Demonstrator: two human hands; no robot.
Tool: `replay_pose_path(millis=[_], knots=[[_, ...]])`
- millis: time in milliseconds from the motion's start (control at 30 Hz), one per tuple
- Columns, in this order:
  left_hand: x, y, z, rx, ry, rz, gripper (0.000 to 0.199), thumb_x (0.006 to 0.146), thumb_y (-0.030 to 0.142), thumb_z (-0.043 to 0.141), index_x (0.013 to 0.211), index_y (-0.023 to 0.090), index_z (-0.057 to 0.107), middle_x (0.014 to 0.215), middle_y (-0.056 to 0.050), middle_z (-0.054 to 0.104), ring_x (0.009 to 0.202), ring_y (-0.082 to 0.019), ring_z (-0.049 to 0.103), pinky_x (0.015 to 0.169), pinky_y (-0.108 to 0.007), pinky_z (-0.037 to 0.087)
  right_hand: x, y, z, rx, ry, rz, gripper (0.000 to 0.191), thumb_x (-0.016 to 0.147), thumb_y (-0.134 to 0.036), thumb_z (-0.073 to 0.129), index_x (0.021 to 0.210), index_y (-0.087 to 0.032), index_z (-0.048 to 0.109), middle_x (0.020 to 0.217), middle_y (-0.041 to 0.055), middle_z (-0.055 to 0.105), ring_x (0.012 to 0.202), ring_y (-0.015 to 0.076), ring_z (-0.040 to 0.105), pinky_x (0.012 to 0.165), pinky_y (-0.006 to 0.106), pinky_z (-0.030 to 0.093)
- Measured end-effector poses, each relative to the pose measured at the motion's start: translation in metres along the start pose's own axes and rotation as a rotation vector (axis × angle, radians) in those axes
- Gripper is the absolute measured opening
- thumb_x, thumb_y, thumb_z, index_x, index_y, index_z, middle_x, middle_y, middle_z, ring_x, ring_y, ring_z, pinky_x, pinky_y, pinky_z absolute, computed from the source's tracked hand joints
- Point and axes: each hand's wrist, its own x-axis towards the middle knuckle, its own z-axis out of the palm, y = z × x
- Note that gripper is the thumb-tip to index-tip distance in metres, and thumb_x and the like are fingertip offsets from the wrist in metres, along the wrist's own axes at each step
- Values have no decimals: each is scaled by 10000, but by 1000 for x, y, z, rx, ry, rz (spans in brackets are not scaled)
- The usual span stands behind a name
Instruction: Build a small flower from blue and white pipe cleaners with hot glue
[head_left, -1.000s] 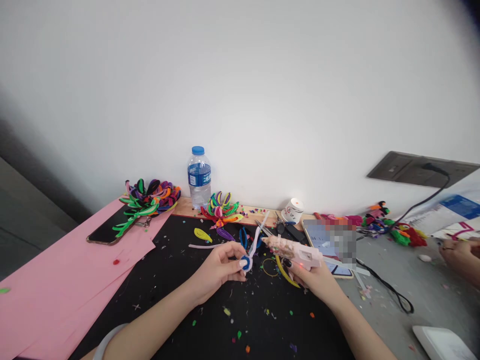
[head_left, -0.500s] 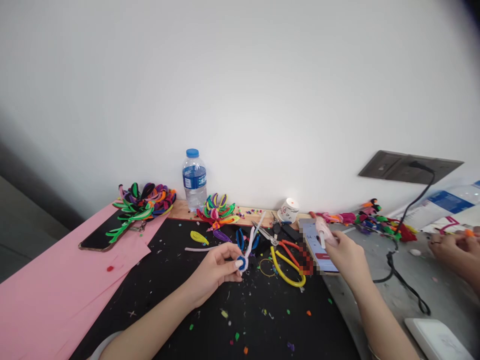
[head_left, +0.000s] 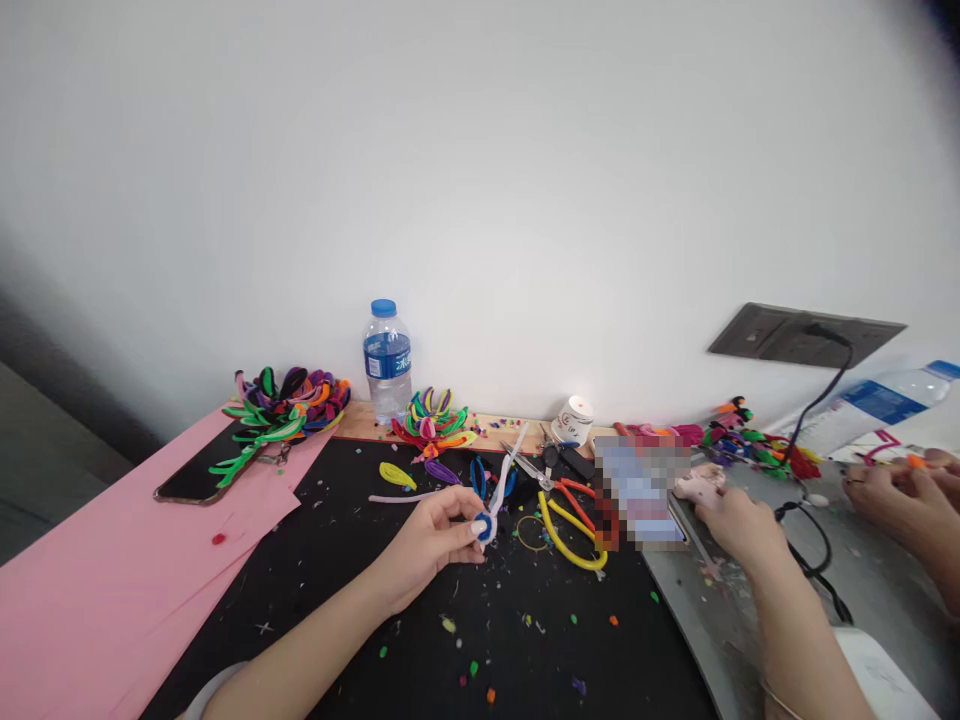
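My left hand [head_left: 442, 540] is closed over the black mat. Thumb and fingers pinch a pipe-cleaner piece [head_left: 487, 528], a dark blue coil edged in white, with a pale end sticking up behind it. On the right, over the grey surface, my right hand [head_left: 746, 535] is closed on a pale pink glue gun [head_left: 700, 485], partly hidden by the fingers. Between the hands lie pliers [head_left: 574, 530] with yellow and red handles. Blue pipe-cleaner loops [head_left: 478, 476] rest just behind my left hand, beside a purple loop [head_left: 442, 472] and a yellow loop [head_left: 396, 476].
A water bottle [head_left: 388, 365] and a paper cup [head_left: 573, 420] stand by the wall. A blurred phone [head_left: 637, 490] lies beside the pliers. Pipe-cleaner bundles line the back. A black cord [head_left: 814, 410] hangs from the socket. Another person's hands [head_left: 900, 500] work at far right.
My right hand has moved right with the glue gun, away from above the phone and down toward the grey surface. My left hand keeps its pinch in the same place.
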Motion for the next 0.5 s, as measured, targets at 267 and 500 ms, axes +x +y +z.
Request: replay_pose_path(millis=[267, 500], knots=[[-1, -1, 2, 55, -41, 9, 180, 683, 258, 689, 776, 159, 571, 761, 14, 539, 590, -82, 537, 620, -267, 508, -40, -59, -36, 380, 230, -131, 352, 742, -299, 480, 1029, -119, 574, 831, 134, 627, 802, 296, 588, 694, 397, 443], [-2, -1, 4, 111, -63, -4, 192, 677, 261, 694, 789, 153, 581, 724, 9, 558, 600, -98, 557, 612, -261, 509, -122, -164, -43, 1153, -617, -697, 251, 777, -252, 537, 1016, -178, 557, 753, 14, 573, 648, 133, 543, 585, 234, 438]])
